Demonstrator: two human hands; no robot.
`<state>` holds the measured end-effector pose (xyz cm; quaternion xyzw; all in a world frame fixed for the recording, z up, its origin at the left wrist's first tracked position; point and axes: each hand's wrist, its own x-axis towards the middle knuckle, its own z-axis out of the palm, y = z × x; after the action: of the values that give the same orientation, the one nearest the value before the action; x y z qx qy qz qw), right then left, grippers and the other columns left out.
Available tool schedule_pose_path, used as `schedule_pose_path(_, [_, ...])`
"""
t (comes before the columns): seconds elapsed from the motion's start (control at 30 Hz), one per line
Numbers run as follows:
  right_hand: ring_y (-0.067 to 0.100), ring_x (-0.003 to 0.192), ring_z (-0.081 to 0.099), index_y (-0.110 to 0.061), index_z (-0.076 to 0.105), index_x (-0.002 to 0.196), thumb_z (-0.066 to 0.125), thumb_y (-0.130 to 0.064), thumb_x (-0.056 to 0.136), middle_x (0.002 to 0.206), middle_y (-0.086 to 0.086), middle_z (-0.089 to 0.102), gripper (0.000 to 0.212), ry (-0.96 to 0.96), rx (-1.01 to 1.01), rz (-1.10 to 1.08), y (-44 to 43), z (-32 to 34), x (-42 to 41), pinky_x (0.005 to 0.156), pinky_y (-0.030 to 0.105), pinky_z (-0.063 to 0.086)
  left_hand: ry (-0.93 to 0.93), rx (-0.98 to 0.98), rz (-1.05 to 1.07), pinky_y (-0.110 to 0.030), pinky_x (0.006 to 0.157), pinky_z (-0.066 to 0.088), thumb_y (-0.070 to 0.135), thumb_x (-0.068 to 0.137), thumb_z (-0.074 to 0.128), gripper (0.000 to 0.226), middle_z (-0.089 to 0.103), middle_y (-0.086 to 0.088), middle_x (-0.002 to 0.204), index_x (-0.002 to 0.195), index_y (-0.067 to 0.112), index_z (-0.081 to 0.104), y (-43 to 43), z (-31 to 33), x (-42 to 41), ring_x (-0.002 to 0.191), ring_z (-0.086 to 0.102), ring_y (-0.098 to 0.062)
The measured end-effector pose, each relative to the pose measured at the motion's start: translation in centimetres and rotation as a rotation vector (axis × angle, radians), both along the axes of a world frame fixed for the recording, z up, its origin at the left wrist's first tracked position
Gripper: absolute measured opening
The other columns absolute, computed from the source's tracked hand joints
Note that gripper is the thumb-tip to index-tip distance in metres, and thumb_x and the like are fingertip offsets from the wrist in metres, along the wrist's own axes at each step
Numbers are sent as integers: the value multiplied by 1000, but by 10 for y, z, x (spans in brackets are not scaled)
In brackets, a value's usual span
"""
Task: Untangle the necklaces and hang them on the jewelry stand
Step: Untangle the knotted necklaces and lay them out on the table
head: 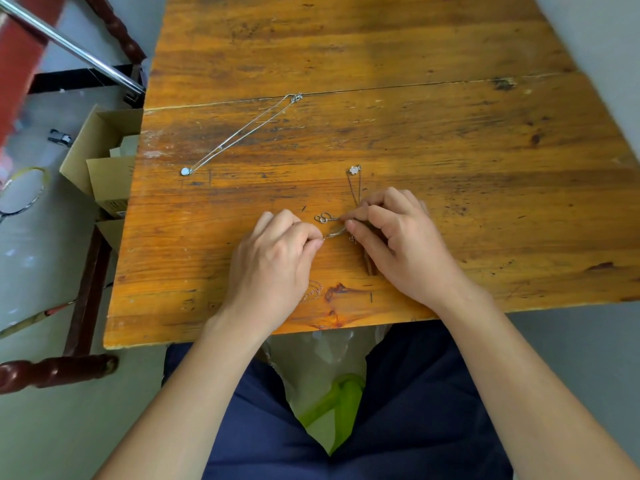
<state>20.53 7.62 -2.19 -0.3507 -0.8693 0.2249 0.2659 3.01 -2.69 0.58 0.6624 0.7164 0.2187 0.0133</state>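
Observation:
A tangle of thin chains (333, 226) lies on the wooden table (381, 133) near its front edge. My left hand (273, 261) pinches one strand at the tangle's left end. My right hand (398, 240) pinches strands at its right side. One chain runs up from the tangle to a small white pendant (354, 170). A loose bit of chain (313, 291) shows beside my left wrist. A separate silver necklace (242, 135) lies stretched out at the left, with a round pale pendant (185, 172) at its near end. No jewelry stand is in view.
An open cardboard box (104, 157) stands on the floor against the table's left edge. A chrome bar (72, 46) and dark wooden furniture legs (55, 370) are at the far left. A green stool (343, 396) shows between my knees.

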Motion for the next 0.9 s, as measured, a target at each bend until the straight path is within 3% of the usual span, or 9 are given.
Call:
schedule_pose_path(0.2, [26, 110, 54, -18, 71, 123, 58, -33, 101, 113, 3, 61, 29, -70, 103, -32, -2, 0, 10, 90, 42, 44, 26, -29, 33, -31, 63, 44, 19, 97, 52, 13, 56, -2, 94, 94, 11, 63, -15, -5, -10, 87, 48, -19])
schedule_pose_path(0.63, [29, 113, 54, -16, 69, 123, 57, -25, 102, 119, 6, 60, 26, -110, 172, -135, -1, -2, 24, 91, 40, 40, 210, -114, 22, -41, 65, 51, 29, 98, 51, 31, 58, -10, 101, 115, 6, 64, -40, 7, -69, 93, 53, -27])
schedule_pose_path(0.8, [29, 113, 55, -17, 69, 121, 55, -20, 101, 119, 4, 64, 24, -107, 209, -219, -7, 0, 21, 88, 42, 40, 208, -91, 99, -44, 67, 51, 27, 99, 44, 35, 57, -11, 103, 117, 5, 64, -42, 7, -73, 96, 50, -27])
schedule_pose_path(0.9, [28, 116, 56, -17, 70, 121, 57, -21, 101, 122, 3, 65, 24, -36, 204, -176, -11, 7, 17, 93, 44, 43, 102, 13, 129, -40, 78, 47, 24, 103, 46, 32, 60, -11, 109, 119, 4, 65, -35, 9, -49, 101, 51, -27])
